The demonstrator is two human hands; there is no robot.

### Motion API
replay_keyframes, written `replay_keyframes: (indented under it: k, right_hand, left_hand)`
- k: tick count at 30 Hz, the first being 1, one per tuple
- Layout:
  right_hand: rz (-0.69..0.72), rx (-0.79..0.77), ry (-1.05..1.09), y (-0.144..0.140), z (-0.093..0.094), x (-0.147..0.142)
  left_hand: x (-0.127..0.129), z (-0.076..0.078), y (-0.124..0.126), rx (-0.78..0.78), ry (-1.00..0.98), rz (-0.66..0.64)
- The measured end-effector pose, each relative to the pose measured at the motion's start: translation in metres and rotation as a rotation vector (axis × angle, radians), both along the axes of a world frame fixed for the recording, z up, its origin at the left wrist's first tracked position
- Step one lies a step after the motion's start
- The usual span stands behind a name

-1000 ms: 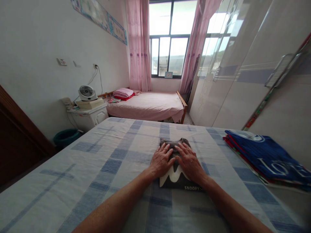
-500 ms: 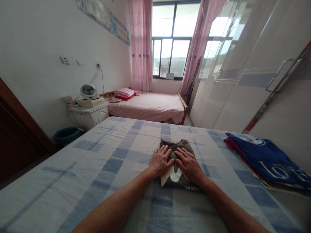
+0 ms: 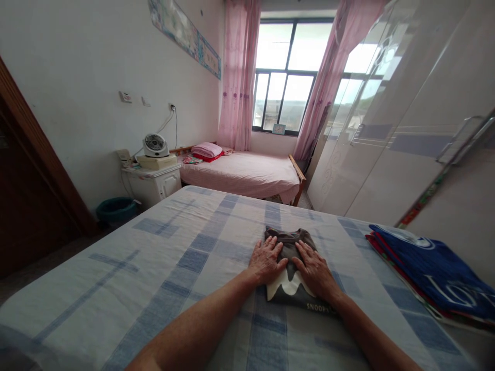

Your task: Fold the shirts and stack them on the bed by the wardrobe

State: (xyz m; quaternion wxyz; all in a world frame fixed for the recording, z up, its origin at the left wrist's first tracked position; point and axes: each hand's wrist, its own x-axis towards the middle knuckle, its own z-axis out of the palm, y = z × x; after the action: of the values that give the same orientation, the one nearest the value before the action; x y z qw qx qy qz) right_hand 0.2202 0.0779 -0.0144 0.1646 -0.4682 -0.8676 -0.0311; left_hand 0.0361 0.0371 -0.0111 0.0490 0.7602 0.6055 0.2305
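A dark grey T-shirt (image 3: pixel 291 251) lies folded into a compact rectangle on the bed, its neckline at the far end. White shapes and the lettering "SNOOPY" show on its near half. My left hand (image 3: pixel 267 262) rests flat on the shirt's left side, fingers spread. Flat on the right side lies my right hand (image 3: pixel 316 270), its fingers also apart. Both hands press on the cloth without gripping it, and they cover parts of the print.
Beneath the shirt is a bed with a blue-and-white checked sheet (image 3: pixel 170 309). To the right sits a folded blue blanket (image 3: pixel 433 268) on red cloth. Beyond are a pink bed (image 3: pixel 247 172), a white cabinet (image 3: pixel 154 188) with a fan (image 3: pixel 155 145), and a wardrobe (image 3: pixel 386 175).
The whole view has shifted, so everything appears slightly farther right and lower. Both hands stay flat on the folded T-shirt, in about the same places.
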Motion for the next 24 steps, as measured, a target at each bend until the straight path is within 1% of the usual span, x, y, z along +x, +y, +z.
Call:
replay_keyframes:
  k: [5, 9, 12, 16, 18, 20, 21, 22, 24]
  right_hand:
    - [0.019, 0.023, -0.038, -0.001, 0.001, 0.003]
    - [-0.036, -0.014, -0.025, -0.007, -0.001, 0.009]
    - [-0.062, -0.095, 0.019, -0.023, -0.003, 0.020]
    - [-0.003, -0.218, 0.159, -0.061, 0.006, 0.045]
    - [-0.052, -0.295, 0.276, -0.080, 0.015, 0.060]
    - [-0.197, -0.396, 0.421, -0.096, 0.024, 0.075]
    - [-0.280, -0.470, 0.495, -0.102, 0.028, 0.082]
    - [-0.358, -0.573, 0.567, -0.108, 0.032, 0.087]
    - [-0.456, -0.851, 0.728, -0.120, 0.040, 0.091]
  left_hand:
    - [0.000, 0.001, 0.000, -0.019, -0.029, -0.006]
    - [0.000, 0.002, 0.000, -0.019, -0.047, -0.006]
    - [0.000, 0.002, -0.001, -0.012, -0.061, -0.010]
    - [-0.001, 0.000, 0.000, -0.007, -0.069, -0.013]
    - [-0.001, -0.001, 0.001, -0.009, -0.070, -0.016]
    - [-0.001, -0.001, 0.001, -0.011, -0.069, -0.015]
    - [-0.001, -0.001, 0.001, -0.013, -0.068, -0.014]
    - [-0.001, -0.001, 0.001, -0.015, -0.066, -0.012]
    - [0.000, 0.000, 0.001, -0.023, -0.064, -0.009]
